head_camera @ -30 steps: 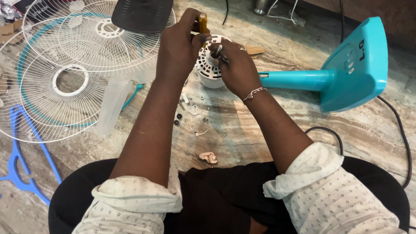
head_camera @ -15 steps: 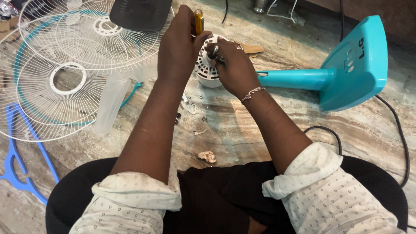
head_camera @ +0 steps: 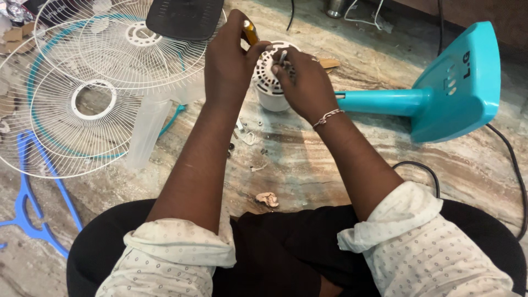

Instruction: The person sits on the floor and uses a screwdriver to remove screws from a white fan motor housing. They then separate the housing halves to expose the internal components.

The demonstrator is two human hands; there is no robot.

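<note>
Head view looks down over your forearms to a marbled stone floor (head_camera: 330, 170), where both your hands meet above a white fan motor housing (head_camera: 268, 91). Your left hand (head_camera: 230, 60) is curled shut around a tool with a yellow handle (head_camera: 250, 32), whose top pokes out above your thumb; the working end is hidden behind your fingers. Your right hand (head_camera: 305, 82) is pinched closed on a small grey metal piece (head_camera: 282, 56), held between thumb and forefinger just over the housing's slotted top. A thin bracelet (head_camera: 328, 116) sits at that wrist.

The housing stands upright on the floor, just beside the end of a teal fan stand (head_camera: 379, 102) that lies on its side to your right. The stand's broad teal base (head_camera: 462, 82) tips up at the far right and bears a small dark printed mark and a cluster of pale buttons on its face.

To your left, two white wire fan guards (head_camera: 82, 104) lie overlapping, one with a teal rim, and a clear plastic fan blade (head_camera: 146, 132) rests against them. A dark panel (head_camera: 184, 16) lies on top of the upper guard. A blue plastic hanger-like frame (head_camera: 25, 203) lies at the far left. Small screws and bits (head_camera: 247, 137) are scattered below the housing, and a crumpled scrap (head_camera: 268, 199) sits near your lap. A black cable (head_camera: 511, 159) runs along the right.
</note>
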